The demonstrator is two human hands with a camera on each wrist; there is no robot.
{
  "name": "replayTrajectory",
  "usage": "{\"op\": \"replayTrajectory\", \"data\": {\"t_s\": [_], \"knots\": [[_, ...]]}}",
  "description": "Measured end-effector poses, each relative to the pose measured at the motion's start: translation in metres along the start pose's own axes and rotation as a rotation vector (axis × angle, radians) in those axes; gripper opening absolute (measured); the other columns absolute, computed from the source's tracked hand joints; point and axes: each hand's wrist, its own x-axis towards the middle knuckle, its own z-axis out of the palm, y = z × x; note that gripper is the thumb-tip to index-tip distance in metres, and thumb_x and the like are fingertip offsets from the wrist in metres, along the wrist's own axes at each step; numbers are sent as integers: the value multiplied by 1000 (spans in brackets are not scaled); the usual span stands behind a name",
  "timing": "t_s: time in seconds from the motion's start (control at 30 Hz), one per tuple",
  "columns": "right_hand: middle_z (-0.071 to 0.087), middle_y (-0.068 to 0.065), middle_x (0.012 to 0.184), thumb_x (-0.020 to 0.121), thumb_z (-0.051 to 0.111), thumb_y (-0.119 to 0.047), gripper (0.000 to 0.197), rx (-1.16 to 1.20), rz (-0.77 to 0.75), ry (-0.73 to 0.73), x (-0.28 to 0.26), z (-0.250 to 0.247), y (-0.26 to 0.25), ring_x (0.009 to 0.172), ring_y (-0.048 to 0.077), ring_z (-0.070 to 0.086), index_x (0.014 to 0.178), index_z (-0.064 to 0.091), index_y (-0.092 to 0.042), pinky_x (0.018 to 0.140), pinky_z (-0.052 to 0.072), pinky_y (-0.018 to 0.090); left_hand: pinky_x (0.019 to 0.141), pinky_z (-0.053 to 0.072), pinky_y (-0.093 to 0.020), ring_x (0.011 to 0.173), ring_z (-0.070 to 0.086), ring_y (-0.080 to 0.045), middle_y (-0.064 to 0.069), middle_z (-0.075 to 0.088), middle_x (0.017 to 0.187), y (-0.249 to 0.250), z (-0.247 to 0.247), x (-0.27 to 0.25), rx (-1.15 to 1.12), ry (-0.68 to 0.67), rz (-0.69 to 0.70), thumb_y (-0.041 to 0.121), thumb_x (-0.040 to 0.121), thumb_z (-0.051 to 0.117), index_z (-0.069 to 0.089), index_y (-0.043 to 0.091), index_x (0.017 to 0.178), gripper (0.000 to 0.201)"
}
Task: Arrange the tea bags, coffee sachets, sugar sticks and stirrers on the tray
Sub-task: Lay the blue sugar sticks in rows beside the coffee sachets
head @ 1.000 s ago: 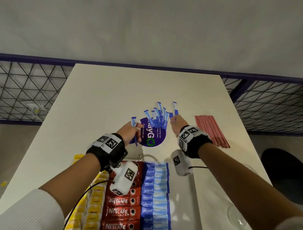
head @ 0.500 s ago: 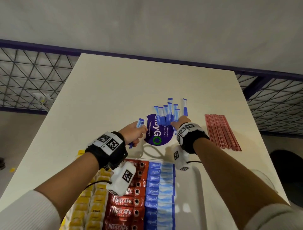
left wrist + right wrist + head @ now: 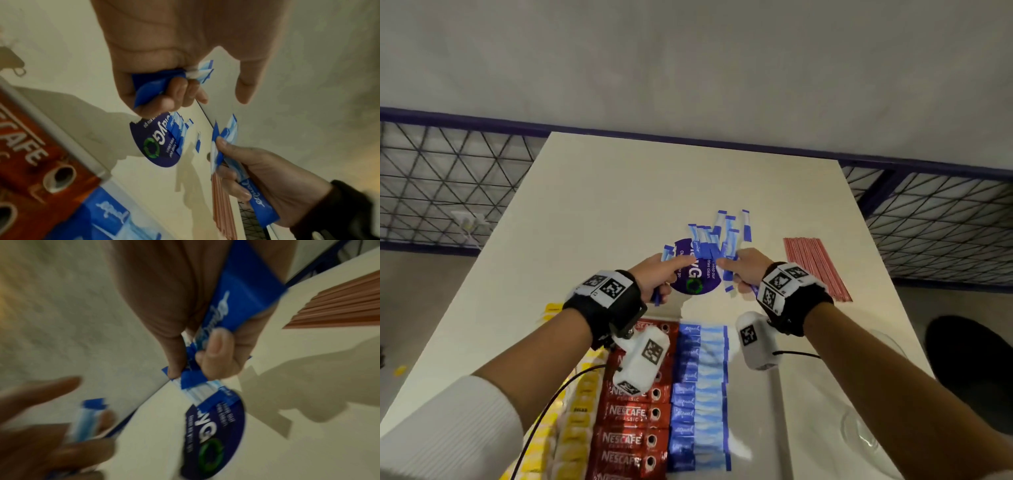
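A loose pile of blue sugar sticks (image 3: 717, 236) lies on the cream table, partly over a round purple sticker (image 3: 697, 279). My left hand (image 3: 671, 270) grips a few blue sticks (image 3: 156, 84), its index finger stretched toward the pile. My right hand (image 3: 732, 270) pinches several more sticks (image 3: 236, 301) at the pile's near edge. Red stirrers (image 3: 815, 267) lie in a flat bundle to the right. The white tray (image 3: 756, 421) near me holds rows of yellow tea bags (image 3: 582, 411), red coffee sachets (image 3: 630, 414) and blue sugar sticks (image 3: 698, 387).
A clear glass (image 3: 866, 431) stands at the table's near right. A dark round seat (image 3: 969, 370) sits past the right edge. Wire mesh panels (image 3: 448, 185) flank the table, and a grey wall (image 3: 688, 61) rises behind it.
Both hands have drawn together at the near edge of the pile. The right hand dropped from a raised stick onto the pile and now holds several sticks. The left index finger has stretched out.
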Motion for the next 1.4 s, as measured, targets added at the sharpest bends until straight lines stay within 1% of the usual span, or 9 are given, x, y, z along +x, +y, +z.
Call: {"op": "replayTrajectory", "data": {"t_s": [0.07,0.23,0.37,0.47,0.77,0.93,1.13,1.27,1.4], "knots": [[34,4,58,95,51,-23,29,58,-64,-83,-23,11,-8,44,14,29,117,44,-5,41,27,22,43,23,-19,37,22,-7,3,27,56,-2,9,-6,2,4,1,47,89,52,50,16,99,33],[36,6,53,93,45,-4,19,18,-211,-166,-63,45,-10,32,9,34,74,44,-6,38,28,22,37,29,-16,37,38,-11,-10,45,82,-31,28,-15,-48,-1,0,71,78,48,48,11,127,77],[47,5,60,93,49,-9,14,-49,-328,-154,-81,61,2,40,3,49,78,51,-8,42,37,15,53,49,-25,55,58,-19,-16,54,81,-48,30,-33,-252,41,30,49,90,50,51,3,110,50],[55,8,67,89,58,-16,10,-27,-314,-203,-91,61,10,62,21,54,80,57,-12,49,38,23,65,46,-35,57,54,-22,-18,52,76,-57,33,-48,-240,56,72,37,95,47,54,5,95,33],[52,13,64,95,34,-10,16,500,-183,-188,-109,47,30,39,13,35,106,45,-5,38,26,19,37,38,-18,33,46,-13,-3,47,45,-87,40,-77,-335,122,88,16,98,42,48,9,75,25],[56,8,128,95,43,-13,16,481,-302,-146,-114,48,43,79,16,58,93,54,-25,90,39,35,36,32,-16,34,30,-9,5,31,43,-97,45,-90,-289,64,89,17,95,51,44,14,71,26],[47,4,137,93,52,-25,40,651,-272,-92,-124,56,50,121,24,50,131,43,-16,96,42,35,37,23,-18,39,23,-11,1,27,50,-99,44,-98,-90,16,11,33,81,69,39,17,59,40],[48,7,137,90,55,-33,39,605,-231,5,-133,66,56,123,25,48,126,46,-19,106,38,40,36,21,-16,35,22,-9,5,29,43,-104,42,-108,-84,-23,-1,25,86,64,43,17,51,42],[59,8,123,97,44,-28,22,374,-228,33,-151,72,71,103,21,58,112,50,-14,82,46,25,35,22,-16,32,23,-8,7,29,39,-109,36,-122,-68,5,43,19,90,60,41,16,64,32]]}}
